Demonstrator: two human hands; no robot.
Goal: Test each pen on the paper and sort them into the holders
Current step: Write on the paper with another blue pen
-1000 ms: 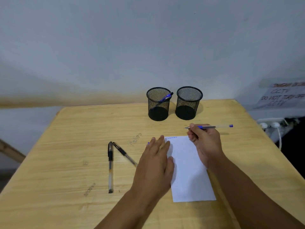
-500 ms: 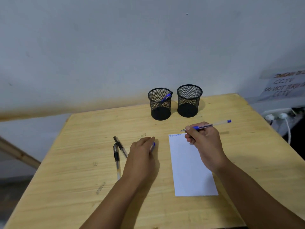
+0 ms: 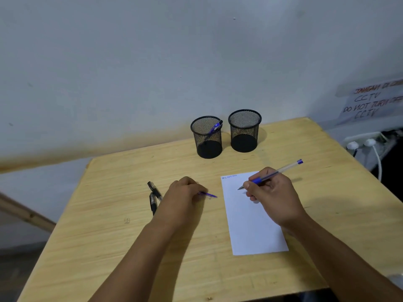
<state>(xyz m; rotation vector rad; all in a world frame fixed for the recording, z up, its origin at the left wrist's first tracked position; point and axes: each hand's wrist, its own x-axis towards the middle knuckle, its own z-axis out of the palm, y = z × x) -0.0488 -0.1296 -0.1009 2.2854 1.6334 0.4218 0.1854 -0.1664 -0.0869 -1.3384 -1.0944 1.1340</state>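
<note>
I see my right hand [image 3: 272, 197] with its fingers clamped on a clear blue-grip pen [image 3: 270, 175], tip over the white paper sheet [image 3: 250, 225]. My left hand [image 3: 183, 199] pinches a blue pen cap [image 3: 208, 195] beside the sheet's left edge. Two black pens [image 3: 153, 196] lie left; two black mesh holders [image 3: 207, 137] stand near the wooden tabletop's [image 3: 109, 225] far edge, one blue pen [image 3: 214, 128] inside the left one.

A handwritten notice [image 3: 370, 101] (reading "CCTV") hangs on the wall [image 3: 152, 62] above plugged sockets [image 3: 362, 143].
</note>
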